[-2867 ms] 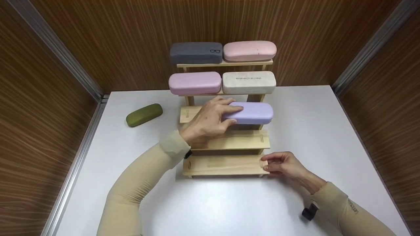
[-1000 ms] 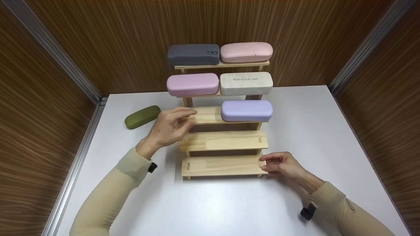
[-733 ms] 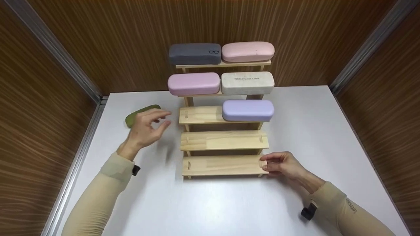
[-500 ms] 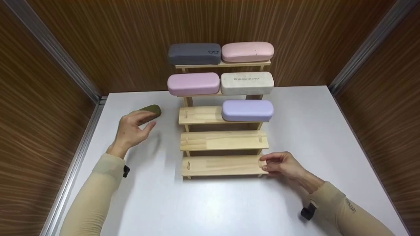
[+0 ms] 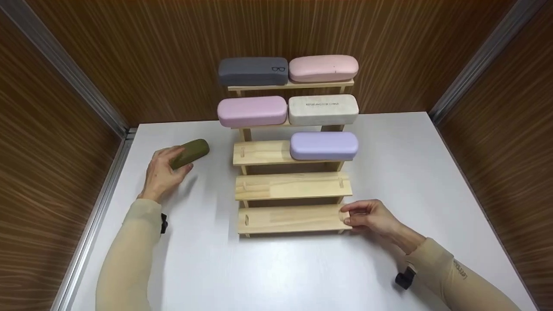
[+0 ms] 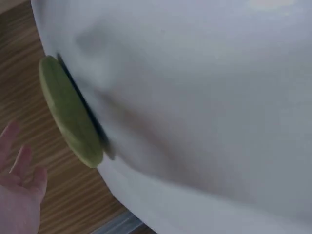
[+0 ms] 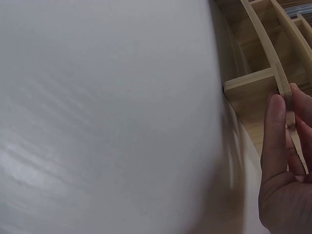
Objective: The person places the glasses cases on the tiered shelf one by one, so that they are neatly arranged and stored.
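A green glasses case (image 5: 194, 151) lies on the white table at the left. My left hand (image 5: 162, 175) is at its near end, fingers over one side and thumb near the other. In the left wrist view the same fingers look spread and apart from the green case (image 6: 70, 114). At the lowest tier of a stepped wooden display rack (image 5: 293, 218), my right hand (image 5: 376, 220) pinches the right end of the board. The right wrist view shows thumb and fingers on either side of that board (image 7: 280, 80).
The rack's top tier bears a grey-blue case (image 5: 250, 71) and a light pink one (image 5: 324, 68). Below them sit a pink-purple case (image 5: 252, 111) and a cream one (image 5: 324, 110). A lavender case (image 5: 324, 145) stands at the third tier's right. Wood-grain walls (image 5: 285, 26) enclose the table.
My left hand has let go of the lavender case on the third tier and moved left to the green case. My right hand has stayed at the bottom board.
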Tool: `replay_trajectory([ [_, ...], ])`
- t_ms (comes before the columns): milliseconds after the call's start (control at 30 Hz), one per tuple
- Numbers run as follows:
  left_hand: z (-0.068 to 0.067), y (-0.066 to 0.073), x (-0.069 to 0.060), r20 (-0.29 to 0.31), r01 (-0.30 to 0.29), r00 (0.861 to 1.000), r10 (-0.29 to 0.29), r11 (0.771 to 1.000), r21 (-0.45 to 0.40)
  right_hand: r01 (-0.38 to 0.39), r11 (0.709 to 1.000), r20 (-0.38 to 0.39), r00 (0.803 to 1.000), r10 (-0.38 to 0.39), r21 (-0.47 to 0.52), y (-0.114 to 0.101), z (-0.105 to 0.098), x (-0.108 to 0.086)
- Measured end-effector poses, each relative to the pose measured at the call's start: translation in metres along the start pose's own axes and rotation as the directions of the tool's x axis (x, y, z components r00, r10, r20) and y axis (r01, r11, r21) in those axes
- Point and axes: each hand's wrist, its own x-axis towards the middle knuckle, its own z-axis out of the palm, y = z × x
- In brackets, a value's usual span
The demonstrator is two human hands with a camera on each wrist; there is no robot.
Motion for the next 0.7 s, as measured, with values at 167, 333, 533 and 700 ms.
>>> replay_trajectory([
  [167, 0.003, -0.01, 0.006, 0.034, 0.101, 0.994, -0.102, 0.995, 0.012, -0.002, 1.0, -0.001, 1.0, 0.002, -0.002, 0.0, 0.0, 0.0],
  [333, 0.008, -0.019, 0.01, 0.079, 0.173, 0.982, -0.174, 0.985, 0.022, -0.016, 1.0, 0.004, 1.0, 0.016, 0.006, 0.0, 0.0, 0.0],
  [533, 0.018, -0.021, 0.016, 0.119, 0.234, 0.965, -0.235, 0.972, 0.026, -0.007, 1.0, 0.011, 1.0, 0.007, 0.015, 0.0, -0.001, 0.0],
  [700, 0.025, -0.02, 0.02, 0.106, 0.229, 0.967, -0.233, 0.972, 0.044, -0.006, 1.0, -0.002, 1.0, 0.006, -0.008, 0.001, -0.001, 0.0],
])
